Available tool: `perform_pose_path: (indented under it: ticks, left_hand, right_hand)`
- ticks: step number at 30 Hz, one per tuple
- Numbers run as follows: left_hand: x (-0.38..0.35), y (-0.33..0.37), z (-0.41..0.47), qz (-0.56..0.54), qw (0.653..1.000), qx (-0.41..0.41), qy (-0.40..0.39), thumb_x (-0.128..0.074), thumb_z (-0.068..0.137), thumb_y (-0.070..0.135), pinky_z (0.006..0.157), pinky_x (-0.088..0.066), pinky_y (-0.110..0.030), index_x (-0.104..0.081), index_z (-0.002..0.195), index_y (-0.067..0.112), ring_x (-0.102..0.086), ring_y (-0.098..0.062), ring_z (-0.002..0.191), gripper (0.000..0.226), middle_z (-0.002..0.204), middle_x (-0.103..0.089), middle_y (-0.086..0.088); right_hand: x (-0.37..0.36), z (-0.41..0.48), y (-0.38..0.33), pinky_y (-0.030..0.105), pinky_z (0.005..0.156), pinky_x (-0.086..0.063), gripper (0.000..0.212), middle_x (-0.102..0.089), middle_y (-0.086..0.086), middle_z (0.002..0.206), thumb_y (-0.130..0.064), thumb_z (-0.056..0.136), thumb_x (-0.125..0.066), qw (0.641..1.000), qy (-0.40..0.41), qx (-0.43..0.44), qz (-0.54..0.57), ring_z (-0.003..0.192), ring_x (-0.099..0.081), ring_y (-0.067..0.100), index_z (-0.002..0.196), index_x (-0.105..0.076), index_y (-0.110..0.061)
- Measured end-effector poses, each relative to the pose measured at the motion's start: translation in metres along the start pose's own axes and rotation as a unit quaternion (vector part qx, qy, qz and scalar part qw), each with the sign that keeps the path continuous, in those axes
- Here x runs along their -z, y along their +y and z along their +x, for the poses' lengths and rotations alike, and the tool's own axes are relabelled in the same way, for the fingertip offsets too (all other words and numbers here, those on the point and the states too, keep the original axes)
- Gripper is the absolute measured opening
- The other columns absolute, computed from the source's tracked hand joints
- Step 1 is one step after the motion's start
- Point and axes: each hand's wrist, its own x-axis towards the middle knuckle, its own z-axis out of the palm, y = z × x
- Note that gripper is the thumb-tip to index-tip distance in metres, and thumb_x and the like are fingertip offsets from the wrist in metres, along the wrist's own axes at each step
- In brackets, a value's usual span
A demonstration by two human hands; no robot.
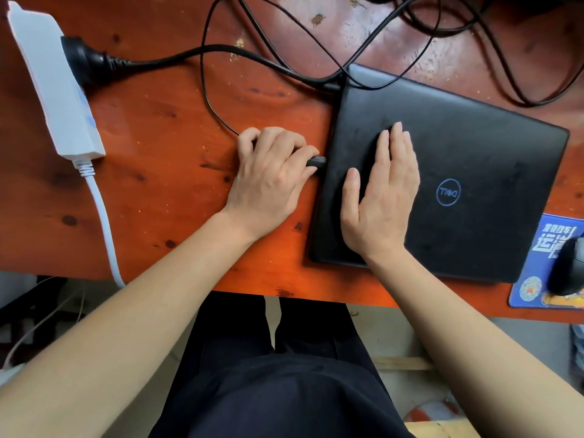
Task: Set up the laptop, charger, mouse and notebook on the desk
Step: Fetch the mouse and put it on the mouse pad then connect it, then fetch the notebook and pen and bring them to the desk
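Note:
A closed black laptop (474, 172) lies on the orange wooden desk (158, 137), lid up. My right hand (384, 197) rests flat on the left part of its lid, fingers together. My left hand (271, 175) grips the charger's small black plug (317, 161) right at the laptop's left edge. The thin black charger cable (205, 90) loops back from my left hand across the desk. The black mouse (567, 267) sits on a blue mouse pad (537, 267) at the right edge. No notebook is in view.
A white power strip (53, 86) lies at the far left with a black mains plug (82, 58) in it and a white cord (104, 222) dropping over the desk's front edge. More black cables (474, 36) tangle behind the laptop.

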Motion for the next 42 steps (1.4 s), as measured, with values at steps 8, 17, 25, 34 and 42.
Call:
perform_pose_path:
  ticks: [8,17,25,34,42]
  left_hand:
    - [-0.002,-0.002,0.002,-0.007,1.000,0.001,0.007,-0.059,0.098,0.028,0.090,-0.034,-0.043,-0.072,0.110,0.020,-0.055,-0.025,0.100,0.020,0.105,-0.067,0.002]
    - [0.012,-0.001,0.009,-0.042,0.998,0.026,-0.046,-0.065,0.093,0.031,0.091,-0.031,-0.042,-0.075,0.110,0.025,-0.054,-0.021,0.103,0.021,0.103,-0.065,0.005]
    - [0.079,0.015,0.048,0.065,0.978,0.043,-0.196,-0.047,0.099,0.041,0.109,-0.028,-0.047,-0.056,0.138,0.027,-0.046,-0.023,0.134,0.042,0.144,-0.055,-0.001]
    - [0.209,0.064,0.091,0.178,0.980,0.085,-0.007,-0.033,0.093,0.053,0.111,-0.022,-0.066,-0.046,0.147,0.022,-0.032,-0.037,0.143,0.063,0.157,-0.035,-0.015]
    - [0.263,0.102,0.069,0.217,0.954,0.179,0.102,-0.033,0.095,0.053,0.110,-0.026,-0.066,-0.043,0.148,0.019,-0.032,-0.037,0.143,0.064,0.157,-0.035,-0.016]
  right_hand:
    - [0.001,0.001,0.000,0.049,0.121,-0.018,0.062,-0.026,0.023,0.160,-0.030,0.100,-0.043,1.000,-0.017,-0.008,-0.002,0.150,-0.021,0.037,0.150,-0.033,0.005]
    - [0.004,0.001,-0.001,0.047,0.123,-0.015,0.064,-0.025,0.020,0.161,-0.033,0.099,-0.042,0.999,-0.036,-0.010,0.004,0.151,-0.019,0.034,0.151,-0.031,0.003]
    - [0.047,0.010,0.007,0.058,0.122,-0.002,0.066,-0.007,0.016,0.166,-0.049,0.101,-0.033,0.989,-0.142,0.030,-0.027,0.153,-0.004,0.037,0.158,-0.020,-0.017]
    - [0.191,0.069,0.021,0.062,0.119,-0.008,0.076,-0.004,0.011,0.168,-0.066,0.094,-0.024,0.999,-0.013,0.022,-0.033,0.153,-0.003,0.037,0.158,-0.023,-0.026]
    - [0.238,0.107,0.000,0.055,0.120,-0.020,0.070,-0.015,0.013,0.166,-0.062,0.096,-0.031,0.987,0.033,0.159,0.003,0.151,-0.016,0.038,0.155,-0.032,-0.024]
